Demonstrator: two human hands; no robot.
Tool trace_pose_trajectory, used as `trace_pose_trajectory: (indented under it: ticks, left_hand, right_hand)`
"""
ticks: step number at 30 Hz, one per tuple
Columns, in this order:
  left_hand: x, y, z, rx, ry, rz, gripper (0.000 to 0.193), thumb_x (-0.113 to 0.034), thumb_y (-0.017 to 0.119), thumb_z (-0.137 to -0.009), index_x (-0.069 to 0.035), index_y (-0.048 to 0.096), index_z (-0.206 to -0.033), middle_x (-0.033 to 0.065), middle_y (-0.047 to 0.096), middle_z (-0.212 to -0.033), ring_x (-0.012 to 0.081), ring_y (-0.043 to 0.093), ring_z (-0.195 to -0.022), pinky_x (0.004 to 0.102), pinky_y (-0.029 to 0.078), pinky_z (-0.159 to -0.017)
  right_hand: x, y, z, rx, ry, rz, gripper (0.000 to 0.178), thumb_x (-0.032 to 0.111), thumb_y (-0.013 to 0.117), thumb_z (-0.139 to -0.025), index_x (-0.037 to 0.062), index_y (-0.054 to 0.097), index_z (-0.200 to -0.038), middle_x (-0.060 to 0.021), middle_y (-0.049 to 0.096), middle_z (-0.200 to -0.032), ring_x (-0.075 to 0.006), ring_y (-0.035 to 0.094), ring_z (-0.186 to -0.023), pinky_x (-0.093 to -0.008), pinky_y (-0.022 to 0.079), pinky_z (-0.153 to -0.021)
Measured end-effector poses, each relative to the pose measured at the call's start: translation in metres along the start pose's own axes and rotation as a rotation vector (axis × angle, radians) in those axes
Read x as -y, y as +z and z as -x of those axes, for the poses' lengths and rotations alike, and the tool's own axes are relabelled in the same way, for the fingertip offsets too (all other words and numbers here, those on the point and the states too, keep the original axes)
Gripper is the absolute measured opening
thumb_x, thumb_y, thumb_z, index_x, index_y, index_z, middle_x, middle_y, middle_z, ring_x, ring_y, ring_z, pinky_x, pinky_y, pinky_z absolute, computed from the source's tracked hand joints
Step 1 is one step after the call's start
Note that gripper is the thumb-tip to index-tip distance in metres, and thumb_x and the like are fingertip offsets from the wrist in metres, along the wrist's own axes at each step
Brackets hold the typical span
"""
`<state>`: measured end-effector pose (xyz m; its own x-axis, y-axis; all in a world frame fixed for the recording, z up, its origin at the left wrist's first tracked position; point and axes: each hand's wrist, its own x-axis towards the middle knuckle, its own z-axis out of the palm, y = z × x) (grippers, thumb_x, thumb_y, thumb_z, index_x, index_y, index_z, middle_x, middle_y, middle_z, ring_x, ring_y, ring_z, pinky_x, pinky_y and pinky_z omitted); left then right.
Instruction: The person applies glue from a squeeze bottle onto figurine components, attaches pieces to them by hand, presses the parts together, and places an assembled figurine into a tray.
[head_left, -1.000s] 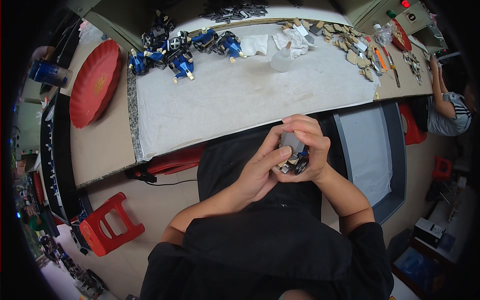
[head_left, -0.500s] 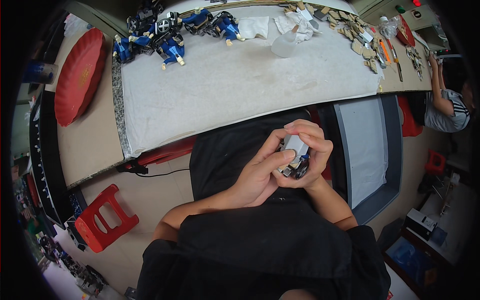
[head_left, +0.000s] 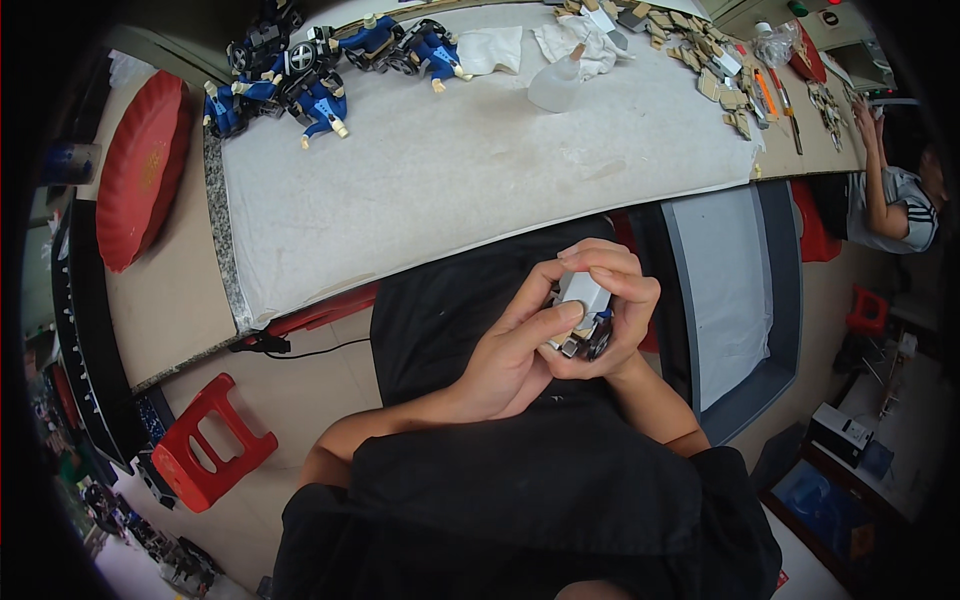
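Observation:
Both my hands are closed round one small toy vehicle point(head_left: 599, 342) above my lap, close to the table's front edge. A light-grey block point(head_left: 585, 288) lies on top of it; a dark wheel and a bit of blue show below. My left hand point(head_left: 515, 350) presses its thumb against the block. My right hand point(head_left: 632, 310) curls round the far and right sides, fingers bent over the top. The palms and fingers hide much of the toy. Whether the block is fixed to it, I cannot tell.
Several blue-clad toy figures with black wheeled toys point(head_left: 322, 108) lie at the back left of the white-covered table point(head_left: 400, 185). A squeeze bottle point(head_left: 556, 85), tan and grey pieces point(head_left: 722, 92), a red tray point(head_left: 145, 170), a grey bin point(head_left: 720, 290) and a red stool point(head_left: 212, 440) surround me. A co-worker point(head_left: 890, 200) sits right.
The table and its things have shifted slightly left in view. My hands keep the same grip on the toy vehicle, with hardly any finger movement.

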<state>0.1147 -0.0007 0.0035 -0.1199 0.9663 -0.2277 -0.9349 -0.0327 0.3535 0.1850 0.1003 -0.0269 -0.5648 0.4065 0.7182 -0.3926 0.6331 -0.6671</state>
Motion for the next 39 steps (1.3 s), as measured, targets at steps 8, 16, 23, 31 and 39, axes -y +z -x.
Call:
trace_pose_trajectory:
  ticks: [8, 16, 23, 31, 39]
  left_hand:
    - [-0.003, -0.001, -0.003, -0.022, -0.027, -0.048, 0.041, -0.016, 0.043, -0.085, -0.007, 0.030, -0.123, 0.0057, 0.038, -0.112, 0.0144, 0.037, -0.110, 0.0294, 0.032, -0.092]
    - [-0.010, 0.006, -0.006, -0.154, -0.059, -0.103, 0.040, -0.018, 0.045, -0.086, -0.008, 0.033, -0.123, 0.0047, 0.041, -0.112, 0.0135, 0.040, -0.108, 0.0287, 0.033, -0.091]
    - [-0.009, 0.012, -0.011, -0.152, -0.057, -0.051, 0.037, -0.014, 0.046, -0.086, -0.011, 0.035, -0.121, 0.0035, 0.041, -0.110, 0.0126, 0.040, -0.107, 0.0282, 0.035, -0.089]
    - [-0.017, 0.006, -0.008, -0.102, -0.144, 0.031, 0.041, -0.008, 0.048, -0.084, -0.017, 0.033, -0.121, 0.0044, 0.039, -0.110, 0.0134, 0.041, -0.106, 0.0294, 0.036, -0.088]
    - [-0.009, 0.004, -0.004, -0.246, 0.057, -0.193, 0.038, -0.004, 0.050, -0.082, -0.012, 0.034, -0.116, 0.0060, 0.043, -0.101, 0.0113, 0.043, -0.095, 0.0258, 0.038, -0.079]
  right_hand:
    - [-0.001, 0.000, -0.005, 0.012, -0.023, 0.045, 0.069, 0.009, 0.072, -0.049, 0.0041, 0.034, -0.107, -0.0154, 0.049, -0.097, -0.0263, 0.050, -0.087, -0.0381, 0.043, -0.073]
    - [-0.004, -0.005, -0.007, 0.047, 0.090, -0.021, 0.068, 0.008, 0.074, -0.049, 0.0028, 0.037, -0.106, -0.0168, 0.050, -0.098, -0.0285, 0.051, -0.090, -0.0390, 0.043, -0.077]
    - [-0.009, -0.002, -0.005, -0.025, 0.073, -0.010, 0.064, 0.011, 0.071, -0.052, 0.0037, 0.036, -0.105, -0.0158, 0.050, -0.096, -0.0269, 0.049, -0.091, -0.0411, 0.040, -0.082]
    - [-0.008, -0.010, -0.006, 0.077, 0.053, -0.055, 0.064, 0.011, 0.071, -0.051, 0.0027, 0.038, -0.105, -0.0151, 0.051, -0.094, -0.0263, 0.050, -0.091, -0.0409, 0.040, -0.082]
    - [0.010, -0.025, -0.014, 0.283, 0.234, 0.156, 0.063, 0.007, 0.076, -0.049, 0.0026, 0.048, -0.105, -0.0157, 0.049, -0.107, -0.0283, 0.051, -0.096, -0.0345, 0.045, -0.078]
